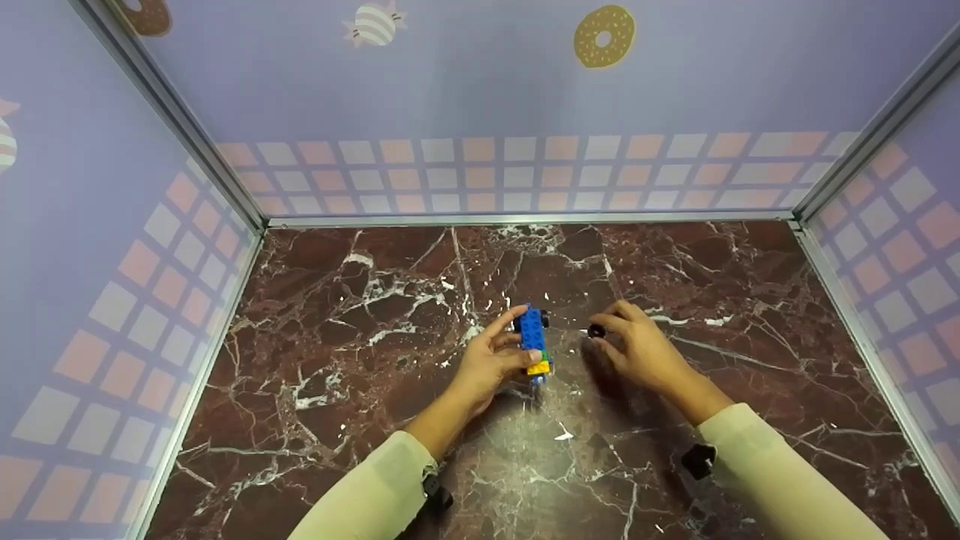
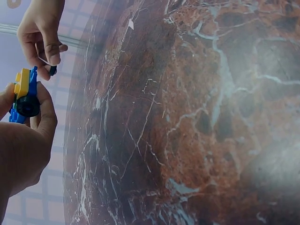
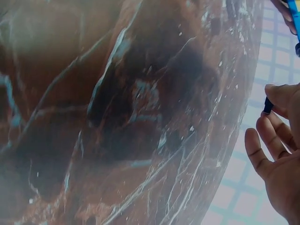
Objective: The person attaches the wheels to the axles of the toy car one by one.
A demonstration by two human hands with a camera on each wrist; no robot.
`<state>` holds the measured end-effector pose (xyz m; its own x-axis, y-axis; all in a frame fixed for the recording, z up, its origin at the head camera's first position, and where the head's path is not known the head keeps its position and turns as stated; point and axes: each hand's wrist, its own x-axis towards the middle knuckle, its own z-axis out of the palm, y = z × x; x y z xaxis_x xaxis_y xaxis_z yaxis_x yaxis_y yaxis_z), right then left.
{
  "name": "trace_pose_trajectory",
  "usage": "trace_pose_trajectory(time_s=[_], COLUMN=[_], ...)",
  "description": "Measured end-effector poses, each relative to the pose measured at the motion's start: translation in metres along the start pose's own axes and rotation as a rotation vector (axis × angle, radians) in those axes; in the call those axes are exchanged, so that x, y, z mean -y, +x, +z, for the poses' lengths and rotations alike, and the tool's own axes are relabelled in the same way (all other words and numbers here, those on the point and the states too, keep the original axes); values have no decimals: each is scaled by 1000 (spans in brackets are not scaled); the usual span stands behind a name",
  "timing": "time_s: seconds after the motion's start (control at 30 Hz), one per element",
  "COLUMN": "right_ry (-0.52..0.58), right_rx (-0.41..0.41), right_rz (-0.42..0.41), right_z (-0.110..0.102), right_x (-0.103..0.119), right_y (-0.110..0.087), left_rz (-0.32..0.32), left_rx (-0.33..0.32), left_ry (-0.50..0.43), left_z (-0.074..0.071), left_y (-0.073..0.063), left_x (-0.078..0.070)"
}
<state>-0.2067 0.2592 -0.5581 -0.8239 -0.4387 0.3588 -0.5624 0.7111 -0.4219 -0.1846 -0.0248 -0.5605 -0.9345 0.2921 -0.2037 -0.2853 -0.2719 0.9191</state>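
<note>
My left hand (image 1: 487, 364) holds a small toy car (image 1: 532, 330) built of blue, green and yellow bricks, its thumb across the blue and yellow end. Black wheels (image 1: 545, 319) show at the car's far end, and one wheel (image 2: 28, 107) faces the left wrist view. Between thumb and fingertips my right hand (image 1: 637, 345) pinches a small black wheel (image 1: 596, 331), a short gap to the right of the car. Seen edge-on in the right wrist view, that wheel (image 3: 268, 105) is a thin dark piece. The fingers cover part of the car's left side.
Beneath both hands lies a dark red marbled tabletop (image 1: 360, 330) with white veins. Purple panels with a checked border stand at the back (image 1: 495, 97), left (image 1: 112, 300) and right (image 1: 900, 225), their lower edges set in metal rails.
</note>
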Motion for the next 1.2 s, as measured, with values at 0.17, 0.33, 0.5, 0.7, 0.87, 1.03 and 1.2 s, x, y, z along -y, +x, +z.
trace_pose_trajectory(time_s=[0.17, 0.33, 0.5, 0.7, 0.87, 1.03, 1.2], right_ry=[34, 72, 115, 179, 222, 238, 273], right_rx=[-7, -19, -28, -16, -5, 3, 24], right_rz=[3, -4, -10, -24, -33, -54, -65], right_z=[0, -1, -1, 0, -1, 0, 0], right_x=[6, 11, 15, 20, 24, 28, 33], right_y=[1, 3, 3, 4, 5, 7, 8], left_rz=[14, 9, 5, 31, 34, 26, 26], left_rx=[-3, -5, -3, 8, 10, -4, -4], left_ry=[4, 3, 0, 0, 2, 12, 4], left_z=[0, -1, -1, 0, 0, -1, -1], left_y=[0, 0, 0, 0, 1, 1, 2], left_x=[1, 2, 1, 1, 2, 2, 3])
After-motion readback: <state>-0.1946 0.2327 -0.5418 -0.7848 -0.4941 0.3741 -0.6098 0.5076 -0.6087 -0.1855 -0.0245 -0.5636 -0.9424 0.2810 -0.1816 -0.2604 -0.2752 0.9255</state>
